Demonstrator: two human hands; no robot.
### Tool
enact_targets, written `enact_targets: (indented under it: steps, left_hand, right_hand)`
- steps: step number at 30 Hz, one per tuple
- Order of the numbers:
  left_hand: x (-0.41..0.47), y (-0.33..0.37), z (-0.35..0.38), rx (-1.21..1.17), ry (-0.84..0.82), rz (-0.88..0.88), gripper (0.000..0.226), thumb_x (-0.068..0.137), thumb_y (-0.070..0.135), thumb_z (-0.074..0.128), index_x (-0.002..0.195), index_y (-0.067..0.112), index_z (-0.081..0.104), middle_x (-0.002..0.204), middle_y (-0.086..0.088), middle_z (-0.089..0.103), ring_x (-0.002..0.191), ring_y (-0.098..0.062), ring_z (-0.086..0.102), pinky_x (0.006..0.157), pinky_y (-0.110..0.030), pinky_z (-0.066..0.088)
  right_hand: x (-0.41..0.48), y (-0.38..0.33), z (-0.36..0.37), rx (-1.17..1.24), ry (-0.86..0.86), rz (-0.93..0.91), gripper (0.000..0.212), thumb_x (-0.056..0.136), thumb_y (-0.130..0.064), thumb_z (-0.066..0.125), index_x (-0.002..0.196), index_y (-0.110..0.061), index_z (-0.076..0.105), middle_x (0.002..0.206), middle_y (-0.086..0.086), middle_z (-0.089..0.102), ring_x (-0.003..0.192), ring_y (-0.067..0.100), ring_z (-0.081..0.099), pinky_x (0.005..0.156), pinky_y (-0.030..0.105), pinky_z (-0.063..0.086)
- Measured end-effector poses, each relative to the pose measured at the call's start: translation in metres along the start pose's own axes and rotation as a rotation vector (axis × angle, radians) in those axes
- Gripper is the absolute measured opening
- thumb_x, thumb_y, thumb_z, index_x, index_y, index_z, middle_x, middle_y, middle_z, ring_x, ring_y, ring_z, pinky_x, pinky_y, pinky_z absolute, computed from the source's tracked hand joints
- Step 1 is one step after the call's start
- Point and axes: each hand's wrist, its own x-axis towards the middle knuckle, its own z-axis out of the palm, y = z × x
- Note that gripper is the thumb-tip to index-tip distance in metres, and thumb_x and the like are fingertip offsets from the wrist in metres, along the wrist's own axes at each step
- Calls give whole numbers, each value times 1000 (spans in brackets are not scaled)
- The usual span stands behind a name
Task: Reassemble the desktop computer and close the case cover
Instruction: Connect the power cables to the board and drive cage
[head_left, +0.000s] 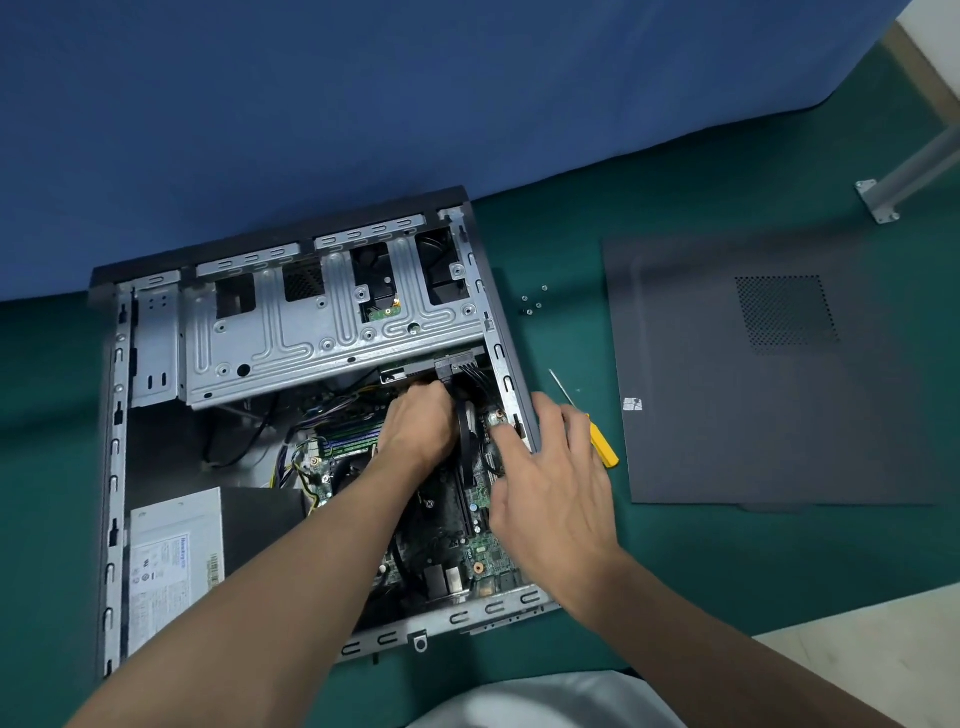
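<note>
Green matting (675, 561) covers the work surface, and the computer case (111, 467) lies on it on its side, open face up. Nearest inside it are the power supply (171, 561) at the left corner and the motherboard (483, 551) to the right.

The right hand (550, 483) rests on the case's right rail. Its fingers are straight and spread, clamping nothing, and the thumb points inward over the board.

Beyond it, the left hand (415, 426) reaches deep into the case. Its fingers curl down out of sight against the black cables (465, 431), so I cannot tell whether they pinch anything. These cables run near to far, along the case's long axis, up to a black connector (457, 362) at the edge of the drive cage (311, 332). That connector sits just beyond the left knuckles and slightly right of them, so the left hand is the nearer one. Seating it probably calls for a push away from the body.

A yellow-handled screwdriver (602, 447) lies just outside the rail, partly under the right hand. The case cover (753, 415) lies flat well apart to the right, not yet fitted, and the loose screws (534, 301) sit between it and the case. A blue cloth (415, 104) hangs behind.
</note>
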Motion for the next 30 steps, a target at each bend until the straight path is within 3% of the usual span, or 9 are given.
enact_targets:
  steps: [4, 7, 9, 12, 16, 18, 23, 26, 30]
  left_hand:
    - [-2, 0, 0, 1, 11, 14, 15, 90, 9, 50, 81, 4, 62, 86, -14, 66, 74, -32, 56, 65, -34, 43]
    - [-2, -1, -2, -36, 23, -18, 24, 88, 7, 50, 64, 8, 46, 78, -14, 58, 71, -33, 51, 65, -34, 38]
    - [0, -1, -4, -43, 6, -8, 23, 89, 9, 49, 66, 8, 47, 82, -18, 62, 73, -35, 53, 67, -35, 39]
    - [2, -2, -1, -36, 15, 14, 14, 91, 14, 49, 83, 7, 59, 92, -18, 67, 84, -40, 58, 70, -35, 41]
    - [-1, -2, 2, -35, 52, 18, 16, 88, 7, 46, 73, 9, 52, 85, -16, 66, 72, -36, 54, 65, -34, 37]
    - [-4, -2, 1, -38, 80, 30, 22, 86, 7, 48, 65, 12, 46, 82, -17, 65, 78, -39, 60, 64, -33, 36]
    - [-7, -3, -1, -67, 129, 56, 38, 87, 13, 53, 58, 19, 29, 92, -24, 64, 88, -44, 59, 65, -33, 31]
    - [-6, -7, 0, -71, 141, 78, 40, 87, 15, 55, 58, 21, 28, 95, -25, 64, 90, -45, 59, 66, -33, 31]
    - [-6, -10, 2, -87, 162, 85, 38, 84, 18, 55, 57, 19, 29, 90, -23, 63, 87, -45, 60, 64, -32, 34]
  right_hand:
    - [-1, 0, 0, -46, -16, 8, 50, 56, -13, 79, 104, -17, 63, 133, 15, 48, 117, 36, 47, 74, 42, 52]
    - [-1, 0, 2, -46, 8, -4, 52, 53, -11, 81, 102, -16, 64, 131, 16, 49, 114, 37, 48, 71, 42, 52]
    - [-1, 0, 3, -30, 18, -1, 52, 53, -12, 81, 102, -17, 64, 131, 16, 49, 115, 37, 48, 72, 42, 52]
    - [-2, 3, 7, 13, 83, -44, 44, 64, -18, 77, 106, -15, 64, 135, 18, 44, 121, 36, 42, 85, 45, 50]
    - [8, 10, 3, 242, 293, -139, 24, 88, -21, 61, 109, -10, 64, 134, 19, 45, 122, 31, 35, 92, 41, 45]
    - [31, 14, -5, 223, 336, -158, 32, 86, -20, 65, 115, -7, 61, 135, 20, 44, 123, 31, 31, 93, 41, 43]
    - [95, 6, -22, -91, 84, -334, 85, 73, -30, 77, 142, -16, 30, 150, 15, 20, 135, 33, 15, 105, 45, 35]
    - [118, -8, -24, -239, 53, -394, 89, 71, -29, 78, 143, -20, 26, 151, 14, 20, 136, 36, 16, 102, 47, 33]
    - [135, -20, -30, -205, 17, -450, 90, 66, -28, 81, 142, -32, 33, 149, 5, 26, 130, 36, 24, 91, 51, 41]
